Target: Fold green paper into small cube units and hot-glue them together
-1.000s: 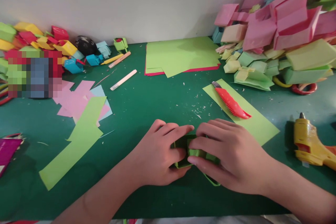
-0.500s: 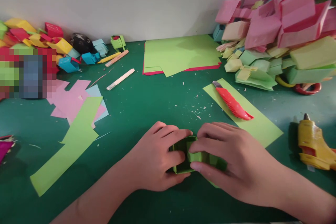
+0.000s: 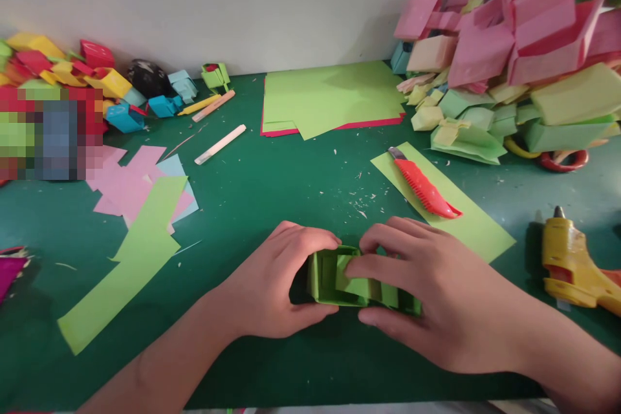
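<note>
A small green folded-paper box (image 3: 328, 279), open at the top, lies at the front middle between both hands. My left hand (image 3: 272, 281) grips its left end, fingertips at the far wall and thumb along the near side. My right hand (image 3: 436, 291) is curled over the right part, its index fingertip at a paper flap inside and its thumb by the near side. Folded paper strips (image 3: 388, 294) continue to the right under my right palm, which partly hides them.
Beyond the right hand, a red cutter knife (image 3: 427, 189) lies on green paper (image 3: 478, 233). A yellow glue gun (image 3: 567, 259) stands at right. Green sheets (image 3: 334, 94) lie at the back, paper scraps (image 3: 150, 233) at left. Folded paper pieces (image 3: 514, 52) are heaped back right.
My left fingers have come out of the box and now hold it from outside. More of its inside shows. My right thumb has moved slightly off the near edge.
</note>
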A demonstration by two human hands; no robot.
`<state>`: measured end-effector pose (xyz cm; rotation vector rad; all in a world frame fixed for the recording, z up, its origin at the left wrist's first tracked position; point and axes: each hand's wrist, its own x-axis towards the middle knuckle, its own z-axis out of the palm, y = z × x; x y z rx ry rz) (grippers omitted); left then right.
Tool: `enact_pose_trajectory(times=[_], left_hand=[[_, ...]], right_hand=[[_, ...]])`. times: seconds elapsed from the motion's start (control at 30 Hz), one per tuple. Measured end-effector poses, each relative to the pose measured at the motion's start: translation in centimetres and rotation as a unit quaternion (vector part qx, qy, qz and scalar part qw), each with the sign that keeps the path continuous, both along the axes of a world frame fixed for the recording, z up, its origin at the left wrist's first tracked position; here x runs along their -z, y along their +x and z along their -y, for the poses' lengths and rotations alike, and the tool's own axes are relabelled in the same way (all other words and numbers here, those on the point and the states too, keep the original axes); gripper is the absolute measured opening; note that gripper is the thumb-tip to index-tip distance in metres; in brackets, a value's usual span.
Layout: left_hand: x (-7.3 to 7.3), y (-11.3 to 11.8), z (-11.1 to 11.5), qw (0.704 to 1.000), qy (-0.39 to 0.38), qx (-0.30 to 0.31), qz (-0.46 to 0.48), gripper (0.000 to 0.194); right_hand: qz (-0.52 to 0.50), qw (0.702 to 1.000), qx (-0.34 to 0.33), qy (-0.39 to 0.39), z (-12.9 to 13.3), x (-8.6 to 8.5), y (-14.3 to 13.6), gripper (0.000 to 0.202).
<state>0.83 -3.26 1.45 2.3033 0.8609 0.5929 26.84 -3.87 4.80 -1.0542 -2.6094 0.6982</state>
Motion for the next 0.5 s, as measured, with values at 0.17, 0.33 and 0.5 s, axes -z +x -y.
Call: enact_pose_trajectory(times=[0.17,0.33,0.5], left_hand=[[0.1,0.1,0.1,1.0,0.001,-0.013,0.004,0.067],[0.3,0.2,0.2,1.0,0.023,-0.017,0.013,0.057],[0.5,0.2,0.3,0.998,0.044,-0.037,0.012,0.054]], right_hand=[[0.058,0.997,-0.06,0.007,-0.4,-0.3,1.0,0.056],[0.06,0.996,-0.052,0.028,-0.5,0.4,2.3,0.07],[0.027,0.999,-0.017,0.02,-0.7,1.0,3.6,0.058]])
